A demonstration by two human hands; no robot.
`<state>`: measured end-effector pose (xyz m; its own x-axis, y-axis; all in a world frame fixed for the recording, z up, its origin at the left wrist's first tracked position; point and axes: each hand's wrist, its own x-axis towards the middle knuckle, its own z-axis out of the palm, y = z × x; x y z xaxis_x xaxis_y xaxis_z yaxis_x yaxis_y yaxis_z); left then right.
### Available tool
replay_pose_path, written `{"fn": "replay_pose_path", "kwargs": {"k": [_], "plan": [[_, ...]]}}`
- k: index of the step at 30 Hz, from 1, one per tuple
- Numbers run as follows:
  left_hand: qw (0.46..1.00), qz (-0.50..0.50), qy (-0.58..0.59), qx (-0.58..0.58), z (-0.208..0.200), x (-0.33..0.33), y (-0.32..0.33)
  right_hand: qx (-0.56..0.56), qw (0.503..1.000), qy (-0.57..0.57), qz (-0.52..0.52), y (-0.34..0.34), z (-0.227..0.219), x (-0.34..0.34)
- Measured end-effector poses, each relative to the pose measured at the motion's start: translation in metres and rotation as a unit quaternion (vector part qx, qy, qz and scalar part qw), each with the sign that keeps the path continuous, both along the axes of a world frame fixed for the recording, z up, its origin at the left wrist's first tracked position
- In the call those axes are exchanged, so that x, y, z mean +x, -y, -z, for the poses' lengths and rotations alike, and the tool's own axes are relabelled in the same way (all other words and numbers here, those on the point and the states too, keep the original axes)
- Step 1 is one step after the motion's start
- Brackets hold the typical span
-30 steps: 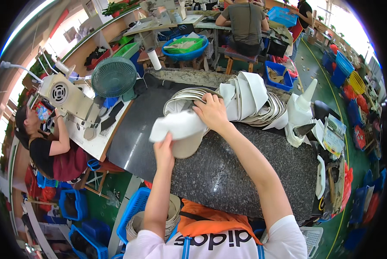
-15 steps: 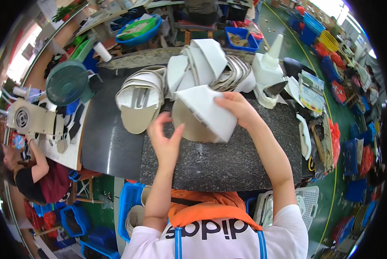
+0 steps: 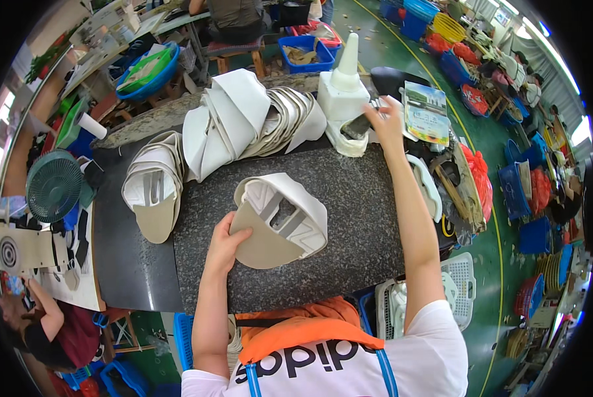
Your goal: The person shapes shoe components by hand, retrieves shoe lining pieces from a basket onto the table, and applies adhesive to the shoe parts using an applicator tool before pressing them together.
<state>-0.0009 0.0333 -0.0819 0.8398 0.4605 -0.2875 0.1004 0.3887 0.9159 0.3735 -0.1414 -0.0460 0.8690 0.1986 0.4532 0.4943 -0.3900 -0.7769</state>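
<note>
My left hand [image 3: 225, 245] grips a shoe upper [image 3: 266, 239] by its beige toe, thumb on top. The white inside of the upper faces up, with a grey strip across its opening. At the far right of the bench my right hand [image 3: 390, 126] closes its fingers at the upper end of a dark brush [image 3: 357, 128]. The brush leans in the open cup [image 3: 346, 147] of a white glue bottle [image 3: 343, 89] with a cone-shaped top. Its lower end is hidden in the cup.
Nested uppers [image 3: 152, 192] stand on the left of the dark bench top [image 3: 296, 284], and more white uppers [image 3: 227, 119] are piled behind. A leaflet [image 3: 426, 112] lies beyond my right hand. A green fan [image 3: 55, 185] and a co-worker [image 3: 61, 324] are at the left.
My right hand has let go of the shoe upper and reached to the brush at the glue bottle. The upper is now turned inside up in my left hand. The view has shifted right.
</note>
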Motion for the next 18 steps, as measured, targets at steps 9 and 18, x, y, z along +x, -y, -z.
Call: {"fn": "replay_pose_path", "kwargs": {"k": [9, 18], "plan": [[0.987, -0.011, 0.046, -0.153, 0.011, -0.006, 0.000, -0.213, 0.951, 0.165, -0.152, 0.021, -0.013, -0.046], [0.985, -0.014, 0.086, -0.149, 0.008, -0.004, 0.006, -0.212, 0.972, 0.097, -0.026, 0.023, -0.030, -0.049]]}}
